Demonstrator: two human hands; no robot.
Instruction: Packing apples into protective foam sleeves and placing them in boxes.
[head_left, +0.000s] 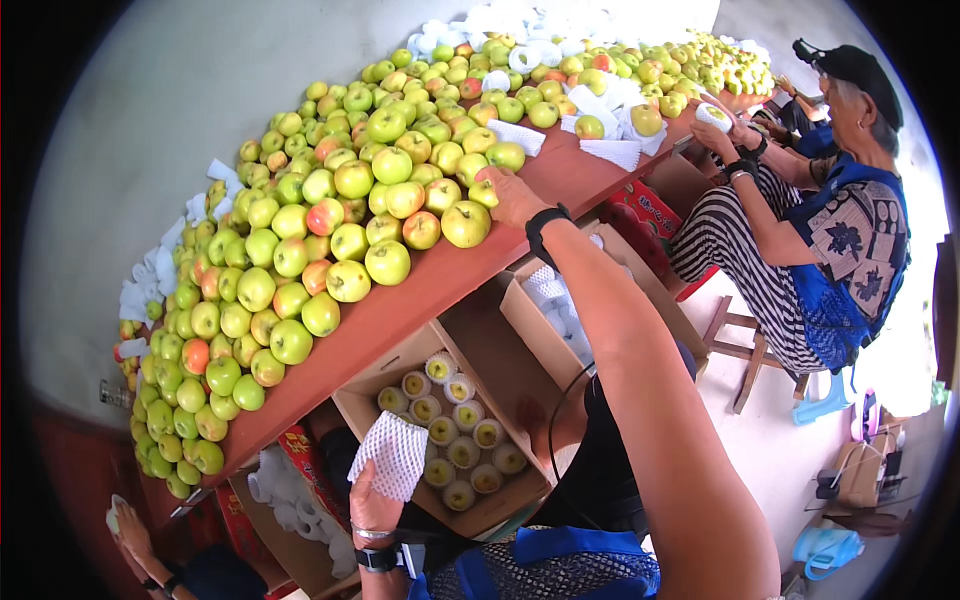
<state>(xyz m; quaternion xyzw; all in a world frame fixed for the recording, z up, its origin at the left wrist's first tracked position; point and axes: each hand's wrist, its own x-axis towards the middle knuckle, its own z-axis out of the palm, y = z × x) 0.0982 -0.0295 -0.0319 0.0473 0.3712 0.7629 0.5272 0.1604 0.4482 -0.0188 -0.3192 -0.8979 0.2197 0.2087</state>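
Note:
My left hand (375, 501) holds a white foam net sleeve (390, 454) upright, over the near edge of an open cardboard box (510, 517). Inside that box sit several yellow-green apples (443, 430), each wrapped in a foam net. My right hand (511, 196) reaches across to the front edge of the apple heap (330, 202). Its fingers touch a yellow-green apple (482, 194) at the heap's right side; the palm side is hidden, so the grip on it is unclear. A reddish-brown table (450, 279) bears the heap.
Loose foam sleeves (517, 136) lie flat on the table. Beneath it stand another box of foam nets (559, 300) and a third (300, 510). A person (810, 202) sits at the right with a wrapped apple. Another person's hands (133, 531) show at lower left.

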